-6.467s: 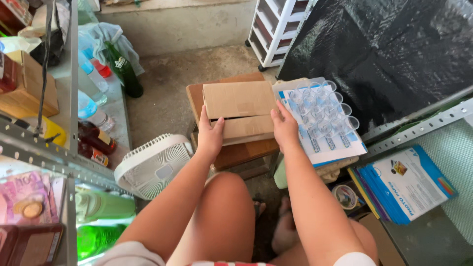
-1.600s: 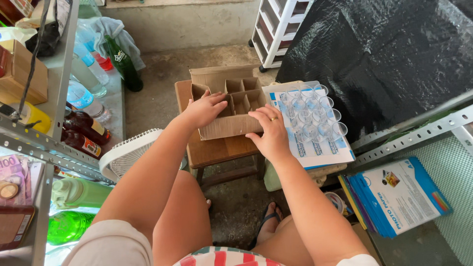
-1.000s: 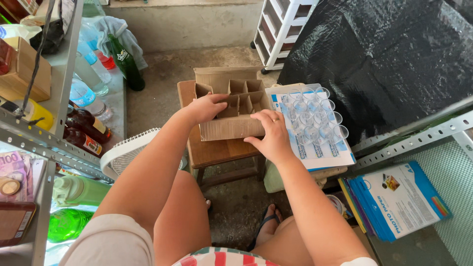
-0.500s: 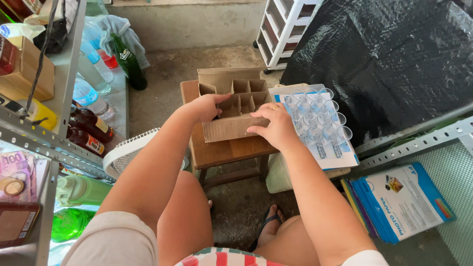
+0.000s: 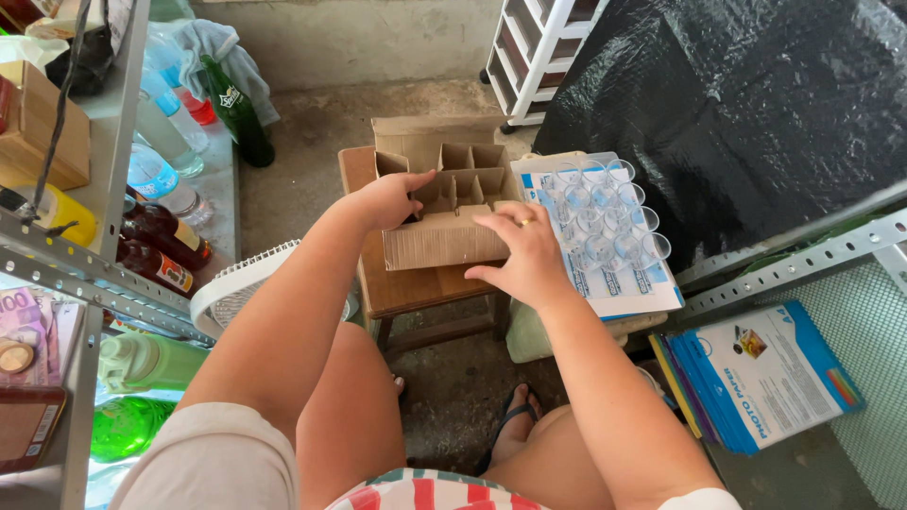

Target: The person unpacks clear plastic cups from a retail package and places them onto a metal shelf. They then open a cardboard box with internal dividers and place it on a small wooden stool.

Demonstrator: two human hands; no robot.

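Observation:
An open brown cardboard box [image 5: 442, 241] with a cardboard divider grid inside stands on a small wooden stool [image 5: 416, 288]. My left hand [image 5: 392, 196] rests on the box's left rim, fingers reaching into a cell. My right hand [image 5: 524, 253], with a ring on one finger, presses against the box's front right corner with fingers spread. Just right of the box lies a blue and white pack [image 5: 605, 241] with several small clear plastic cups on it.
A metal shelf [image 5: 113, 283] on the left holds bottles, a cardboard box and green bottles below. A white fan [image 5: 236, 288] sits by my left knee. A black plastic sheet [image 5: 756, 104], a white drawer unit [image 5: 539, 47] and blue paper packs [image 5: 765, 378] are to the right.
The box was closed 6.5 s ago and stands open with its dividers showing. In the last second my hands shifted slightly along its front and left rim.

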